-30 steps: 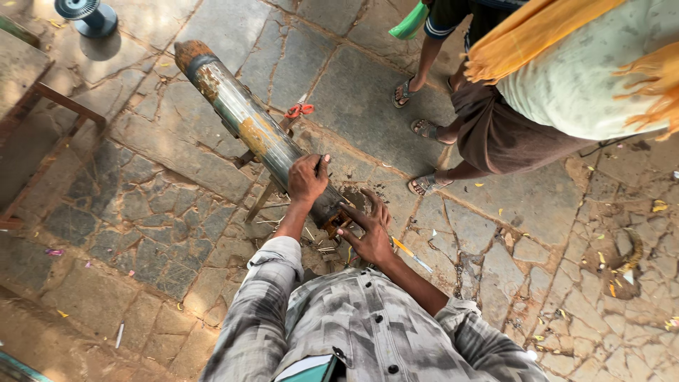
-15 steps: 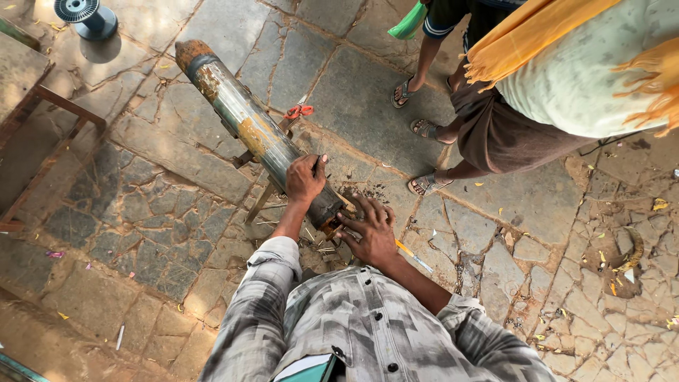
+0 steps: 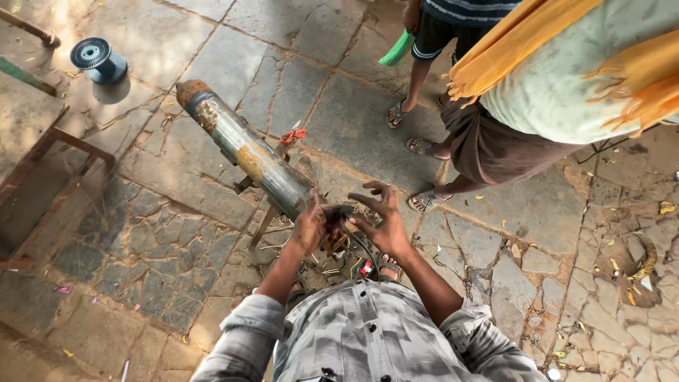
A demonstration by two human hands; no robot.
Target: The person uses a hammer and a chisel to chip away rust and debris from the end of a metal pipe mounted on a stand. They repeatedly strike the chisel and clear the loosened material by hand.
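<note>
Nearest me, the person's left hand (image 3: 309,228) is curled around the open near end of a long rusty metal cylinder (image 3: 244,152), seemingly steadying it, while the right hand (image 3: 382,216) hovers just beside that end with fingers spread, holding nothing. The cylinder lies propped on a low metal stand (image 3: 263,212) on the stone floor (image 3: 141,240), slanting away toward the upper left. Beyond, a bystander's sandalled feet (image 3: 424,200) stand near, and a wire spool (image 3: 99,61) sits well apart by the far left edge.
</note>
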